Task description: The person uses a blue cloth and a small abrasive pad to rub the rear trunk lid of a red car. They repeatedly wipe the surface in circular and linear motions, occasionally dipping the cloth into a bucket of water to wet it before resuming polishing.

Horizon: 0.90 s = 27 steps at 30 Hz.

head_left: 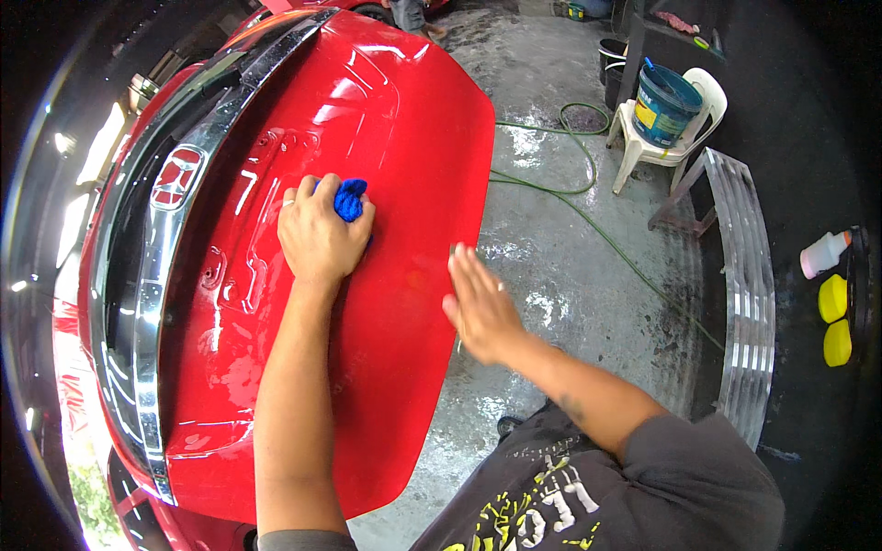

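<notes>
A glossy red car trunk lid [413, 184] fills the left and middle of the view, with a chrome strip [241, 99] and a red-and-chrome emblem [177, 177] along its left side. Bunched under my left hand [322, 230] is a blue cloth [349, 200], pressed against the red surface with the fingers curled round it. My right hand [480, 308] holds nothing; its fingers are stretched out together, with the tips at the panel's right edge. Whether they press on the edge cannot be made out.
A green hose [588, 213] loops over the wet grey floor [542, 266]. On the right, a white plastic chair [627, 138] carries a dark teal bucket [663, 106], beside a metal slatted bench [746, 275]. Further right lie yellow pads [833, 298] and a spray bottle [824, 255]. Another person's legs [409, 14] show far off.
</notes>
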Tool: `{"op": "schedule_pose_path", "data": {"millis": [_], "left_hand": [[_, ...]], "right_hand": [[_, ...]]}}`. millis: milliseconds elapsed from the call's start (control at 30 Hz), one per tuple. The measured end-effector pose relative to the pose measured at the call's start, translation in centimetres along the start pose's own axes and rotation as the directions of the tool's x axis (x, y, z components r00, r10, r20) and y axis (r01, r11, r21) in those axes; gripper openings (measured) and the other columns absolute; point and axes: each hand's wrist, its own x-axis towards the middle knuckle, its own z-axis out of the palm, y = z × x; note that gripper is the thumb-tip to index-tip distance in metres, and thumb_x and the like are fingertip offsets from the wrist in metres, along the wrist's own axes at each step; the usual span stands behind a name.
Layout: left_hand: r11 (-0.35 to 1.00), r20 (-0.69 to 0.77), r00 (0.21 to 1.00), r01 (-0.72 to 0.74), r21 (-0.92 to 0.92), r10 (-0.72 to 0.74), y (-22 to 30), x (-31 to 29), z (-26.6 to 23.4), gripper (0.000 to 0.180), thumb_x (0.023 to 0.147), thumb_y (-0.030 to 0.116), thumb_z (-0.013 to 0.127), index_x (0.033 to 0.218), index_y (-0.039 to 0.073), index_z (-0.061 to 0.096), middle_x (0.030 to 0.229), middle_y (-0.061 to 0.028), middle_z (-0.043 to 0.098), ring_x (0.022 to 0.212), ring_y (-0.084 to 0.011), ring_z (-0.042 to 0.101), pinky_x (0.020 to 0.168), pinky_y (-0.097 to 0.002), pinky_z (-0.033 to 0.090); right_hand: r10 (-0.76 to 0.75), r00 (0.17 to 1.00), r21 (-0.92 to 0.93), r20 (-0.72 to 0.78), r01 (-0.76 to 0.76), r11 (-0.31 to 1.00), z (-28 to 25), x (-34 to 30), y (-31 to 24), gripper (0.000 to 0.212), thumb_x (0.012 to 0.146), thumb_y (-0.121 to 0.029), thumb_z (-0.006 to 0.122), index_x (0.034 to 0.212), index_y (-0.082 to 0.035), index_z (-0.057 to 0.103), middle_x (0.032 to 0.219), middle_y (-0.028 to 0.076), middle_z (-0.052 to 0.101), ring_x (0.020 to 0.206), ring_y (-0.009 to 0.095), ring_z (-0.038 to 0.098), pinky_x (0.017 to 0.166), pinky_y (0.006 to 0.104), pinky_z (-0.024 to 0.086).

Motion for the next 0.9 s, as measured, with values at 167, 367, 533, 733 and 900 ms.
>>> {"op": "schedule_pose_path", "data": {"millis": [167, 367, 533, 733, 900], "left_hand": [[0.999, 0.045, 0.999, 0.012, -0.038, -0.01, 1.0, 1.7, 1.0, 0.039, 0.088, 0.038, 0.084, 0.106, 0.005, 0.075, 0.107, -0.0203, 0.071, 0.104, -0.0451, 0.069, 0.088, -0.0563, 0.057], [0.999, 0.084, 0.996, 0.03, -0.038, -0.027, 2.0, 6.5, 4.1, 0.041, 0.088, 0.039, 0.084, 0.107, 0.005, 0.075, 0.108, -0.0194, 0.071, 0.107, -0.0446, 0.069, 0.09, -0.0569, 0.057], [0.999, 0.003, 1.0, -0.015, -0.036, 0.015, 4.1, 12.2, 9.7, 0.036, 0.084, 0.036, 0.085, 0.099, 0.005, 0.074, 0.1, -0.0183, 0.069, 0.097, -0.0437, 0.068, 0.083, -0.0556, 0.057], [0.995, 0.007, 0.995, 0.103, 0.015, -0.104, 4.8, 14.2, 11.3, 0.034, 0.085, 0.035, 0.085, 0.099, 0.006, 0.074, 0.102, -0.0166, 0.069, 0.099, -0.0417, 0.067, 0.084, -0.0546, 0.056], [0.996, 0.023, 0.996, 0.088, -0.029, -0.087, 5.7, 15.6, 12.7, 0.029, 0.084, 0.027, 0.086, 0.103, 0.008, 0.076, 0.104, -0.0142, 0.07, 0.1, -0.0393, 0.067, 0.087, -0.0526, 0.055]], "right_hand": [[0.06, 0.996, -0.086, -0.062, -0.065, 0.994, -2.6, 6.2, 4.3, 0.073, 0.121, -0.046, 0.035, 0.176, 0.001, 0.024, 0.187, 0.02, 0.018, 0.174, 0.035, 0.017, 0.137, 0.0629, 0.021], [0.151, 0.984, -0.052, -0.096, -0.156, 0.986, -8.2, 21.7, 13.2, 0.074, 0.121, -0.049, 0.032, 0.175, 0.002, 0.027, 0.186, 0.021, 0.023, 0.173, 0.037, 0.02, 0.135, 0.0623, 0.028], [0.145, 0.986, 0.023, -0.086, -0.144, 0.989, -11.4, 29.0, 19.2, 0.075, 0.121, -0.05, 0.032, 0.175, 0.001, 0.027, 0.185, 0.021, 0.023, 0.172, 0.038, 0.02, 0.135, 0.0623, 0.028], [-0.078, 0.989, -0.059, 0.121, 0.086, 0.995, -8.5, 16.6, 14.6, 0.073, 0.121, -0.044, 0.035, 0.176, 0.002, 0.023, 0.188, 0.021, 0.014, 0.174, 0.037, 0.015, 0.134, 0.0657, 0.027], [-0.038, 0.996, -0.008, -0.08, 0.038, 0.999, -12.5, 29.5, 21.5, 0.069, 0.121, -0.043, 0.034, 0.175, 0.001, 0.028, 0.187, 0.019, 0.021, 0.173, 0.034, 0.019, 0.136, 0.0626, 0.023]]}}
